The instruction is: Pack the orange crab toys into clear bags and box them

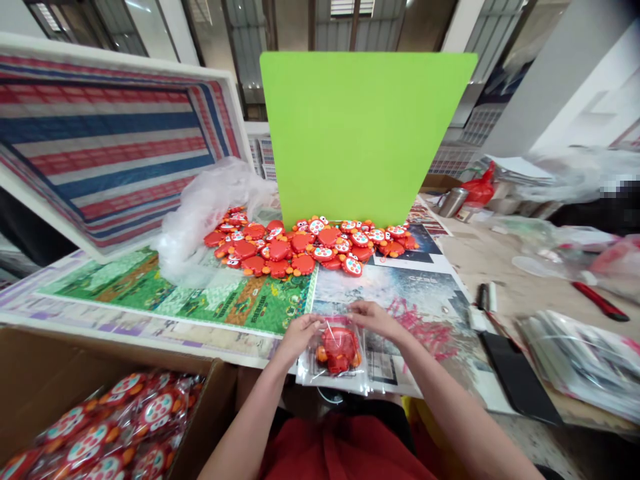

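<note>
My left hand (pixel 299 333) and my right hand (pixel 373 317) pinch the top corners of a small clear plastic bag (pixel 336 370) at the near table edge. Inside the bag lies a red crab-shaped toy (pixel 340 348). The bag rests on a thin stack of more clear bags. Farther back, a pile of loose red crab toys (pixel 305 248) spreads in front of an upright green board (pixel 360 133).
An open cardboard box (pixel 60 373) at lower left holds several bagged crab toys (pixel 115 427). A crumpled clear plastic sheet (pixel 205 213) lies left of the pile. Printed posters (pixel 190 300) cover the table. A black pouch (pixel 515 380), pens, a red knife (pixel 600 301) and bag stacks lie right.
</note>
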